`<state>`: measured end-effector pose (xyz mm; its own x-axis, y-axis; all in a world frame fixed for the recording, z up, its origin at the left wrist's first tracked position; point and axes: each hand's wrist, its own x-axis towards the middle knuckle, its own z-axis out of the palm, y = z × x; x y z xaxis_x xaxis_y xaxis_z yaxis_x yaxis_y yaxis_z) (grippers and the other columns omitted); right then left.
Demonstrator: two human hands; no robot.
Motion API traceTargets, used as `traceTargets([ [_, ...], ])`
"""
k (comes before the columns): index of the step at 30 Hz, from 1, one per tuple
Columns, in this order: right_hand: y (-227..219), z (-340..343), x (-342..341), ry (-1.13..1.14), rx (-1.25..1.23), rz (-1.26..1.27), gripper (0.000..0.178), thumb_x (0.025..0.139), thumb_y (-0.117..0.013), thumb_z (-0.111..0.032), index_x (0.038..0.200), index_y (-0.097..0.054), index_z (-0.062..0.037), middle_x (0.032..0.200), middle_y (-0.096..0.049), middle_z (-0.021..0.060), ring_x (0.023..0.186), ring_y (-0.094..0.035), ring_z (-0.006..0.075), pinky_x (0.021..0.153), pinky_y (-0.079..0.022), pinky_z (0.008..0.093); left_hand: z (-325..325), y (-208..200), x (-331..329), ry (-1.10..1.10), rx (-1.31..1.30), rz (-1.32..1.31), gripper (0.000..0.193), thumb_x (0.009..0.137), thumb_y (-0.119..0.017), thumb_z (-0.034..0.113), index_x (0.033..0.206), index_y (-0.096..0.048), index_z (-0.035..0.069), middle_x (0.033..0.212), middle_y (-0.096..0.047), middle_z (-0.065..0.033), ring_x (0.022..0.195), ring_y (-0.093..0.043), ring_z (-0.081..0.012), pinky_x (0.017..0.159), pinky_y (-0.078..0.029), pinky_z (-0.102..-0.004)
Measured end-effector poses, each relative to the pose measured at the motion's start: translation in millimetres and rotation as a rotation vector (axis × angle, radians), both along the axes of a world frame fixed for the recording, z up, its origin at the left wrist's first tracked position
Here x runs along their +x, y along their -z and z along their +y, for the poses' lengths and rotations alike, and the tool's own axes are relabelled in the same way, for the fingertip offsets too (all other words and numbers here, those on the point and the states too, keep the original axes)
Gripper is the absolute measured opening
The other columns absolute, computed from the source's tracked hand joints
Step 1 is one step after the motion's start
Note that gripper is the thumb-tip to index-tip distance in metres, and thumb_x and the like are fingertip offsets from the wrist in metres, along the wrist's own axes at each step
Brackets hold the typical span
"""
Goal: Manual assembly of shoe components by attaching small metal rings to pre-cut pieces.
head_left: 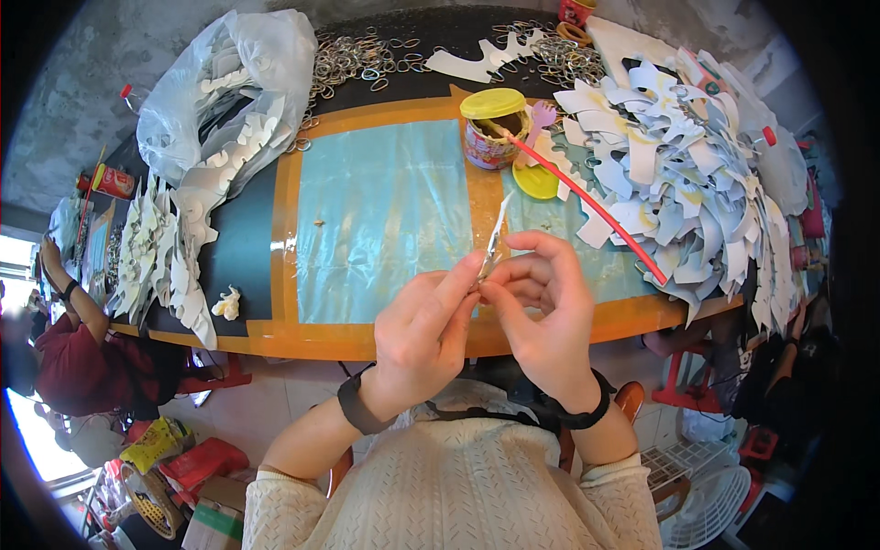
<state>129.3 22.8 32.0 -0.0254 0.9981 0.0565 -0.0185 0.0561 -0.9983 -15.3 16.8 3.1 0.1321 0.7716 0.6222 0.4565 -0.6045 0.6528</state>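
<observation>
My left hand point(426, 316) is closed in a pinch on a thin white strip-like piece point(501, 220), held edge-on above the table's front edge. A shiny metal ring point(489, 261) appears at the lower end of this piece, between my fingertips. Curled in from the other side, my right hand point(545, 307) is closed with thumb and fingertips at the same lower end. My fingers partly hide where piece and ring meet. Beyond my hands stands an open glue tub point(488, 151) with a yellow lid tilted up. A long red-handled brush point(596, 209) leans out from it.
Blue sheeting point(385, 220) framed by brown tape covers the tabletop. White cut pieces pile up at right point(651, 165) and left point(151, 243), beside a clear plastic bag point(225, 92). Metal rings point(353, 60) lie along the back. A crumpled scrap point(226, 303) rests left. Another person point(82, 357) sits far left.
</observation>
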Motion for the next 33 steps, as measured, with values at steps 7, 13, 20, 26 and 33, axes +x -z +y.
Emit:
traceTargets([
  [7, 35.4, -2.2, -0.7, 0.045, 0.53, -0.228, 0.038, 0.078, -0.067, 0.006, 0.111, -0.05, -0.0016, 0.086, -0.062, 0.0076, 0.071, -0.061, 0.0114, 0.063, -0.048, 0.022, 4.9, -21.0, -7.0, 0.24, -0.995, -1.004, 0.054, 0.089, -0.058, 0.0, 0.137, -0.032, 0.001, 0.089, -0.06, -0.004, 0.078, -0.057, -0.0092, 0.066, -0.047, -0.0208],
  [13, 33.2, -1.0, 7.5, -0.088, 0.297, -0.137, 0.032, 0.083, -0.061, 0.003, 0.114, -0.052, -0.0016, 0.089, -0.062, 0.0074, 0.071, -0.062, 0.0127, 0.065, -0.048, 0.0222, 3.2, -14.8, -5.9, 0.182, -1.011, -0.987, 0.052, 0.087, -0.061, 0.0, 0.134, -0.039, -0.001, 0.087, -0.06, -0.0039, 0.081, -0.057, -0.0087, 0.071, -0.046, -0.022],
  [20, 5.7, 7.6, 28.3, -0.324, -0.234, 0.286, 0.037, 0.095, -0.051, -0.01, 0.129, -0.043, -0.0026, 0.091, -0.055, 0.0037, 0.074, -0.056, 0.0079, 0.067, -0.045, 0.0221, 1.4, -14.2, -4.3, 0.142, -0.68, -0.608, 0.055, 0.084, -0.06, -0.006, 0.135, -0.04, -0.001, 0.085, -0.059, -0.0041, 0.084, -0.056, -0.0091, 0.071, -0.046, -0.0199],
  [26, 8.4, 5.2, 19.6, -0.152, 0.079, -0.044, 0.042, 0.081, -0.066, 0.003, 0.12, -0.051, -0.0046, 0.086, -0.054, -0.0001, 0.06, -0.043, 0.0003, 0.054, -0.035, 0.0159, -5.0, -23.4, 5.6, 0.014, -0.669, -0.41, 0.047, 0.081, -0.062, -0.006, 0.127, -0.052, 0.003, 0.087, -0.062, -0.006, 0.077, -0.06, -0.0081, 0.057, -0.051, -0.0222],
  [33, -0.1, 10.1, 20.9, -0.199, -0.097, 0.045, 0.046, 0.078, -0.066, 0.006, 0.119, -0.051, -0.0056, 0.082, -0.058, 0.0003, 0.051, -0.038, -0.0019, 0.046, -0.03, 0.0152, -6.8, -21.1, 5.9, 0.013, -0.478, -0.274, 0.047, 0.081, -0.061, -0.008, 0.125, -0.052, 0.001, 0.093, -0.063, -0.0091, 0.082, -0.064, -0.0125, 0.065, -0.055, -0.0247],
])
